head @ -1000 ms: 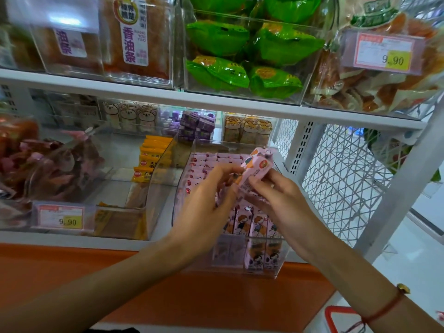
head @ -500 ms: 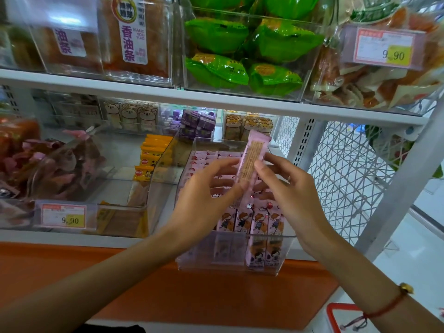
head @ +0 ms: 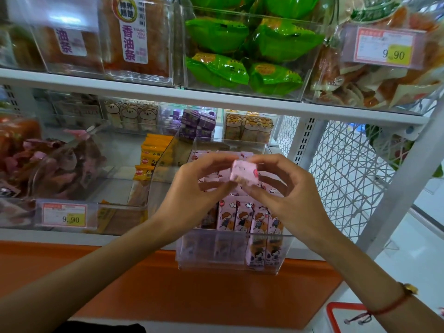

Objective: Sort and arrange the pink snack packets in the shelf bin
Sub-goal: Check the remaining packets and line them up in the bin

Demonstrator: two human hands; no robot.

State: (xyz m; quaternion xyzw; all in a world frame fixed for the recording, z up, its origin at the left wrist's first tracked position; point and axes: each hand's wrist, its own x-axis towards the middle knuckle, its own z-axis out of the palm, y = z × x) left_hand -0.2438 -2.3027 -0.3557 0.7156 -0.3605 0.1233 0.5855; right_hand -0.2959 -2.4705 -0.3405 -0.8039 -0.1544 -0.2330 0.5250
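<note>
Packet [head: 243, 173] now end-on above bin [head: 230, 253]

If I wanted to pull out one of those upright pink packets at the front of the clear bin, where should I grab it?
Probably by its top edge, from above. The front-row packets stand upright, pressed side by side, with the bin wall covering their lower halves, so only the tops are free to pinch. Both hands are above them, holding another packet.

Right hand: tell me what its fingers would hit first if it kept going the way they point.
The right hand points up and left, fingers pinching the pink packet. Beyond that, the left hand fingertips lie next in line, apparently close, though depth is unclear.
</note>
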